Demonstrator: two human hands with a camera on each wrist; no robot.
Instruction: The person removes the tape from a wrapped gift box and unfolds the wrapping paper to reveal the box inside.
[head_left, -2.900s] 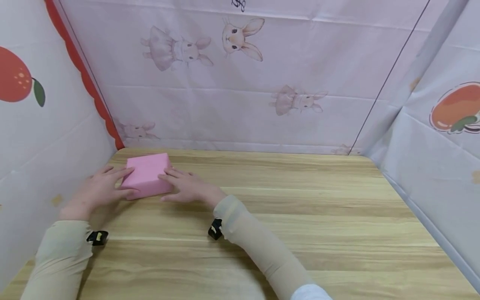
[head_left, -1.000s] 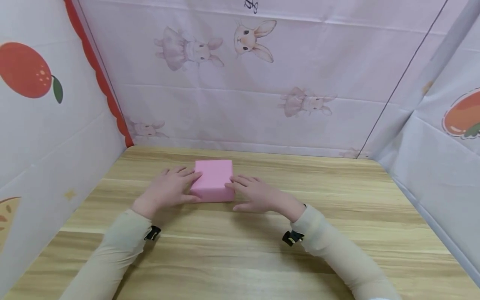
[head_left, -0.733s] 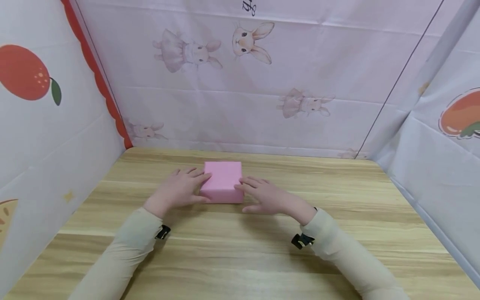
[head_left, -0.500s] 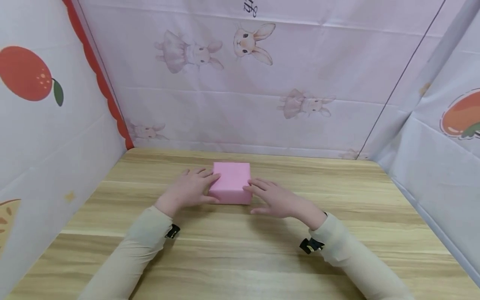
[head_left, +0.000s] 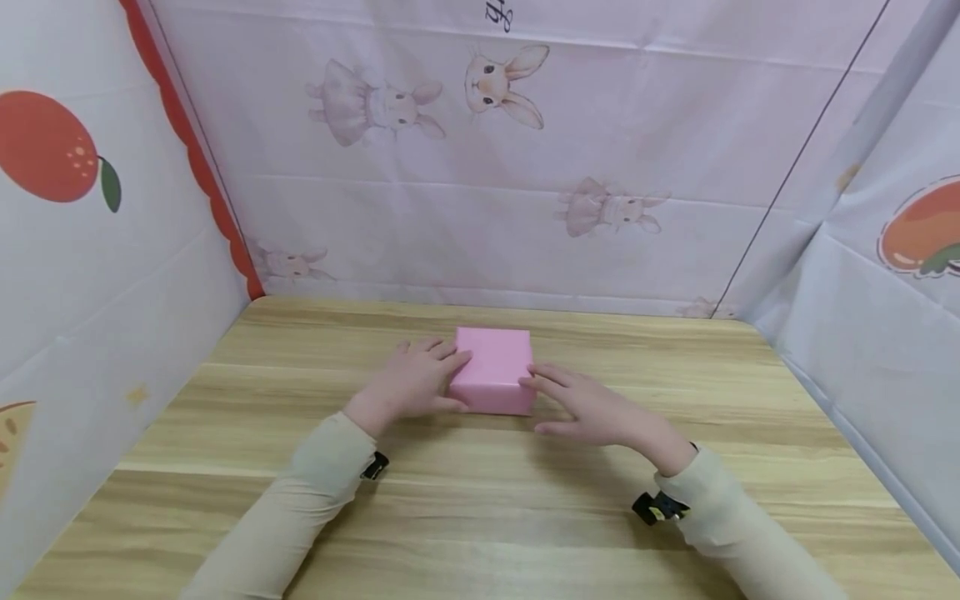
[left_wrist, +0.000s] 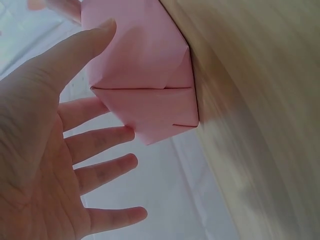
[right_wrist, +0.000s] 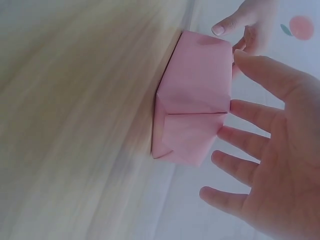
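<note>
While rabbit-printed cloth (head_left: pixel 450 158) fills twelve o'clock, wood-grain tabletop (head_left: pixel 480 517) stretches below, and beige sleeves (head_left: pixel 281 512) reach in from seven and five. Now look at this: left hand (head_left: pixel 411 382) at nine o'clock, fingers straight and spread; right hand (head_left: pixel 592 408) at four, fingers extended just the same. Between them, touched from both sides, the pink box (head_left: pixel 495 360) sits flat on the tabletop, towards its twelve o'clock edge. Smallest, a black device (head_left: pixel 375 466) at each wrist.

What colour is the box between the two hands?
The box is plain pink on every side that shows, best seen in the head view.
</note>
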